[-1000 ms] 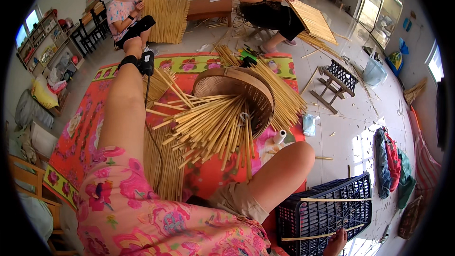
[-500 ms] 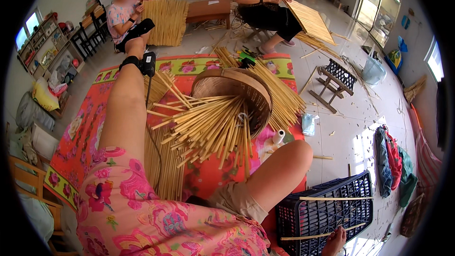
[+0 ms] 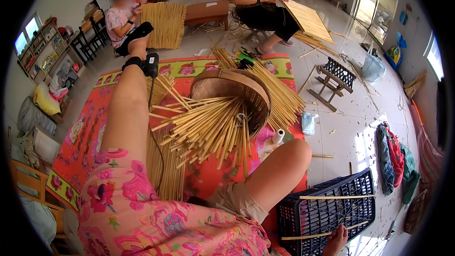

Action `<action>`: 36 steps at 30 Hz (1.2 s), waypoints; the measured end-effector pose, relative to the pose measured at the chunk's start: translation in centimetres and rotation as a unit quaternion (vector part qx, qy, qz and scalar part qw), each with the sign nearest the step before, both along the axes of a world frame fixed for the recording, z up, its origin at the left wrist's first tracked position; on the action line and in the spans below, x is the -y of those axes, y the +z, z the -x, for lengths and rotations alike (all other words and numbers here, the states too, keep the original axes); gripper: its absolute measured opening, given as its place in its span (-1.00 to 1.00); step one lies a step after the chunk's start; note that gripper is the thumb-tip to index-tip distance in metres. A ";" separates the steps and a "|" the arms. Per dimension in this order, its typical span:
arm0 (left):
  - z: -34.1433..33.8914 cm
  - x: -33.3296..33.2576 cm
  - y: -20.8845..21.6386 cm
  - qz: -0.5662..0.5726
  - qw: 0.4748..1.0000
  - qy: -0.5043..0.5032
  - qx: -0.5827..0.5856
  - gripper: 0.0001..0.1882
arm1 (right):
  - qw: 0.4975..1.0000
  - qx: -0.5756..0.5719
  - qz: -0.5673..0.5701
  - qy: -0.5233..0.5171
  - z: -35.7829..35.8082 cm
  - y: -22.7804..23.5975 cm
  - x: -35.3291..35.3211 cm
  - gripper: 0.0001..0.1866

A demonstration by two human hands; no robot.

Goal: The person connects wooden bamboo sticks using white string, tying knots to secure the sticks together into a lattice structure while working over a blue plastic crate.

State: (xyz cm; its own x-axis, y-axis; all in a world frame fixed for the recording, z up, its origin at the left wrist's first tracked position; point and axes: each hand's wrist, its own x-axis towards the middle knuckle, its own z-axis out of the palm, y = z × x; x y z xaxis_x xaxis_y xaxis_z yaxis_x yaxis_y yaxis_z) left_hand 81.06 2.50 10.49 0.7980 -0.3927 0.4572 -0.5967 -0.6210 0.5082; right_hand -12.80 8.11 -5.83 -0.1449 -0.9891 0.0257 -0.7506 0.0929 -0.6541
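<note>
At the lower right, my right hand (image 3: pixel 335 240) reaches to the dark blue plastic crate (image 3: pixel 287 214). Its fingers are pressed together at a pale stick (image 3: pixel 303 236) lying across the crate, beside a tangle of thin thread; what exactly they pinch is too small to make out. Farther up, a second pale stick (image 3: pixel 322 197) spans the same crate. My left hand is out of view. In front of me, a bundle of cut reed sticks (image 3: pixel 213 128), tied with white string, leans out of a round woven basket (image 3: pixel 227 78).
My legs stretch over a red floral mat (image 3: pixel 76 156). A white thread spool (image 3: pixel 278 136) stands by my knee. Right of the mat are a small folding stool (image 3: pixel 334 83) and clothes (image 3: pixel 395 156). Two people at the back hold reed mats (image 3: pixel 163 23).
The view has shifted very slightly. My right hand stays at the stick on the crate with little movement, and the basket and bundle lie as before.
</note>
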 end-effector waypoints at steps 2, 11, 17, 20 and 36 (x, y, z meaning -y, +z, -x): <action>1.9 0.8 1.2 -0.091 0.994 0.053 -0.035 -0.73 | 1.000 0.000 -0.001 0.000 -0.2 0.4 0.0 -0.61; -5.3 0.4 0.0 -0.052 0.991 0.069 -0.101 -0.43 | 1.000 0.004 -0.024 -0.008 -1.2 0.3 0.1 -0.64; 1.0 2.2 0.2 0.131 0.946 0.163 -0.248 -0.28 | 0.999 -0.015 -0.023 -0.027 -1.1 1.0 -0.1 -0.64; -1.1 1.3 0.2 0.150 0.947 0.178 -0.223 -0.29 | 0.999 -0.015 -0.035 -0.011 -1.3 0.9 0.1 -0.63; -1.5 1.4 -0.6 0.207 0.929 0.166 -0.259 -0.58 | 0.998 -0.022 -0.052 -0.004 -1.4 1.2 0.0 -0.61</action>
State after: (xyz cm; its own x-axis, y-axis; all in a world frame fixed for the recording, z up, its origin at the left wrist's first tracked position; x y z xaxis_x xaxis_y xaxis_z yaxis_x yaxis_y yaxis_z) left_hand 82.61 1.06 9.90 0.9987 0.0376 0.0353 -0.0166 -0.4152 0.9096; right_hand -11.40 8.07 -4.62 -0.1531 -0.9857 -0.0701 -0.7772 0.1640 -0.6075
